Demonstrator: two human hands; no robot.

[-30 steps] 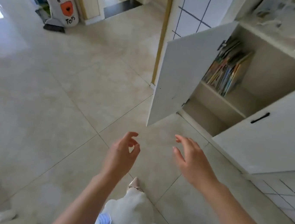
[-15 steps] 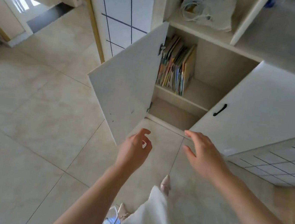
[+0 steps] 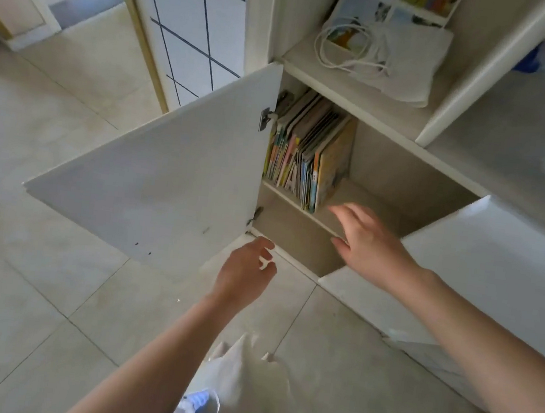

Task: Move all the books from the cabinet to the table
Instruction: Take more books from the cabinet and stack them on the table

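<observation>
Several thin colourful books (image 3: 307, 152) stand upright in a row at the left end of the cabinet's inner shelf (image 3: 357, 199). The cabinet (image 3: 412, 185) is white, with both doors swung open. My right hand (image 3: 367, 242) reaches in front of the shelf edge, just right of and below the books, fingers spread and holding nothing. My left hand (image 3: 245, 272) hovers lower, in front of the cabinet's bottom edge beside the left door (image 3: 165, 184), fingers loosely curled and empty. No table is in view.
The right door (image 3: 480, 277) stands open under my right forearm. On the open shelf above lie a white cable (image 3: 347, 45), a folded cloth (image 3: 413, 62) and a picture box. Tiled floor (image 3: 39, 247) spreads to the left; a doorway is at the far left.
The view has turned and closed in on the cabinet. Both hands have moved forward, the right one up to the shelf edge near the books.
</observation>
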